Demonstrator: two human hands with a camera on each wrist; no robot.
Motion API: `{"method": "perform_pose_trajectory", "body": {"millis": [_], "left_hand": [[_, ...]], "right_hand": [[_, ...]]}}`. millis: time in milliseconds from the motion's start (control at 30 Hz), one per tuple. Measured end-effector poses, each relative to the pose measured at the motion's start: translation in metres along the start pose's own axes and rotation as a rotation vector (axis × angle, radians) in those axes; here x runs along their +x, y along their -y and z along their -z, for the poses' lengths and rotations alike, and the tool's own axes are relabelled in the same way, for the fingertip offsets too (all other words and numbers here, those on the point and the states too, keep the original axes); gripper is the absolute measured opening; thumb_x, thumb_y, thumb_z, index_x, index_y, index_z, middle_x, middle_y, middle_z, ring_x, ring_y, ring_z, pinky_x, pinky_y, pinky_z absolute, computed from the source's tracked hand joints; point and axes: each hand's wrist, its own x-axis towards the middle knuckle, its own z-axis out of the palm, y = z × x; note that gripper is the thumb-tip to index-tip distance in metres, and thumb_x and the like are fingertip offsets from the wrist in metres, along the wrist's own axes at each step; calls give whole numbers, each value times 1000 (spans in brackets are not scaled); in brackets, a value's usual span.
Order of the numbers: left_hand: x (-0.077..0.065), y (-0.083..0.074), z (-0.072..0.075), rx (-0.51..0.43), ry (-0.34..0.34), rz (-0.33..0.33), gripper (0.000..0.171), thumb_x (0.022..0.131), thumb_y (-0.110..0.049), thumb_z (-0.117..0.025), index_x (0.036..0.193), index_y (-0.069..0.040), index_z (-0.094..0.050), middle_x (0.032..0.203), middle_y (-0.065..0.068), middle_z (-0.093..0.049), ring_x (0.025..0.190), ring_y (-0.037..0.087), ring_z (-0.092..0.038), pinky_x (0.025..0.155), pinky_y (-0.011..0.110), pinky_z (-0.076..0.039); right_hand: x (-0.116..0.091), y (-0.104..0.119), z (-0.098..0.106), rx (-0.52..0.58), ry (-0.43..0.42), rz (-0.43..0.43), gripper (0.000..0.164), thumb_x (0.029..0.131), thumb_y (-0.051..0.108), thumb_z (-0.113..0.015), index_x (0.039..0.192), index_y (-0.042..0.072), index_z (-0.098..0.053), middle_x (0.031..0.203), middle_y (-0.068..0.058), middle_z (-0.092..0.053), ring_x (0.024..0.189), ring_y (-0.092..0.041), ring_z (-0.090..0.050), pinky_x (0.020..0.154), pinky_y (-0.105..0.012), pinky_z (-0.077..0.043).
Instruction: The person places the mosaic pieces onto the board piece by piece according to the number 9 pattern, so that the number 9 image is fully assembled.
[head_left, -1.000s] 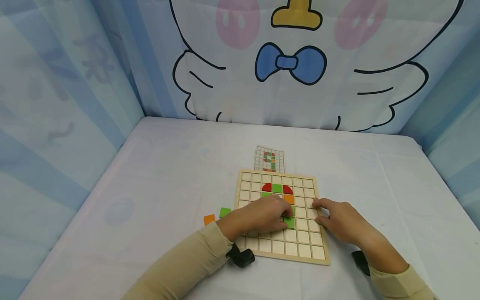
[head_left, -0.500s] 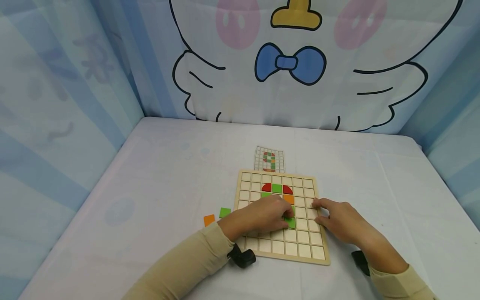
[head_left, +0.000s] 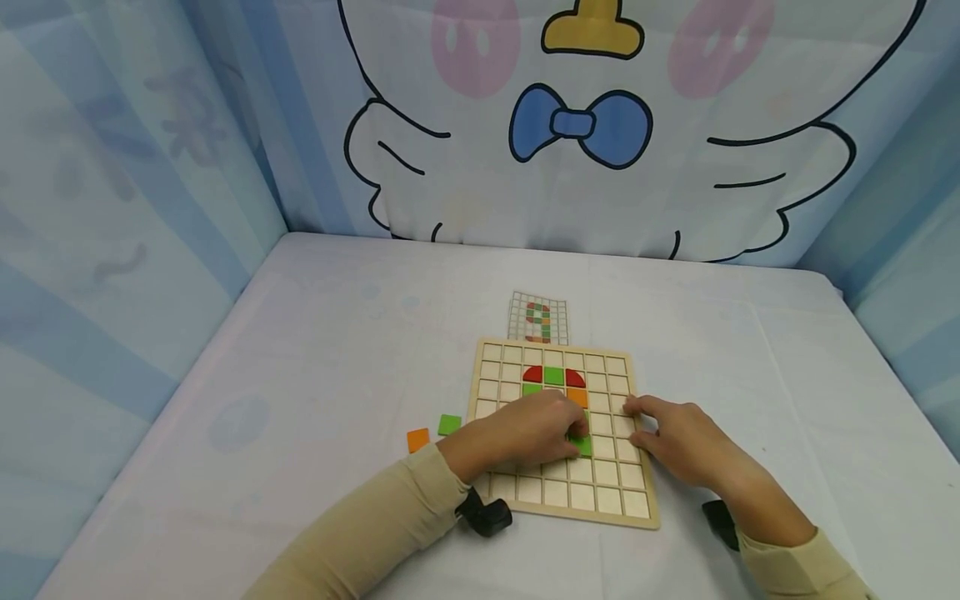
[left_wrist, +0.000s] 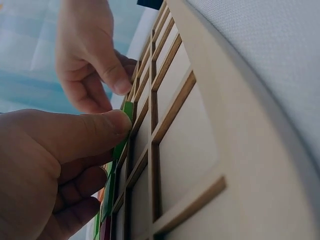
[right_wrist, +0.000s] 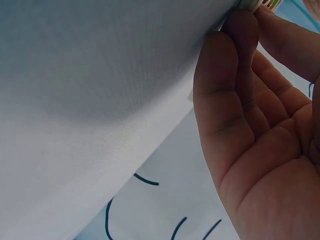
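Left wrist view: left hand [left_wrist: 47,160] pinches a flat green square tile [left_wrist: 128,108] at the grid

We see the left hand's grip closed on the tile, thumb pressed to it, other fingers curled behind. The tile lies right at the fingertips, on the side toward the right hand [head_left: 678,437]. Being square, it has no long axis; we judge that what counts is how its edges meet the ridges of the cell beneath. We cannot tell whether it sits fully down. The left hand is clearly nearer; the right hand holds the right rim of the pale wooden grid board [head_left: 567,517] with bent fingers, some columns away.

The head view alone gives us the layout: the tile below an orange square tile [head_left: 577,397] in one column, red quarter-round pieces [head_left: 533,375] above. Farther out, a loose orange square tile [head_left: 417,440] and a loose green square tile [head_left: 450,425] lie left of the board on the white surface [head_left: 337,350]; a printed grid card [head_left: 538,317] lies beyond its far edge. The right wrist view shows us the right hand's palm side, hidden from above.
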Motion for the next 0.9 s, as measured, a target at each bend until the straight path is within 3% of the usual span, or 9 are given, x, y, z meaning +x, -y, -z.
{"method": "perform_pose_trajectory", "body": {"millis": [900], "left_hand": [[-1,-2,-1,-4,-24,31,14,92,-20,-76,105,-14,-74,98,-9,-68,92,5,-58,84,15,-44]], "right_hand": [[1,0,1,-3,-3,-6,39,92,15,-71,127,3,-63,129,-21,-63,102,-30,-63,81,-49,-48]]}}
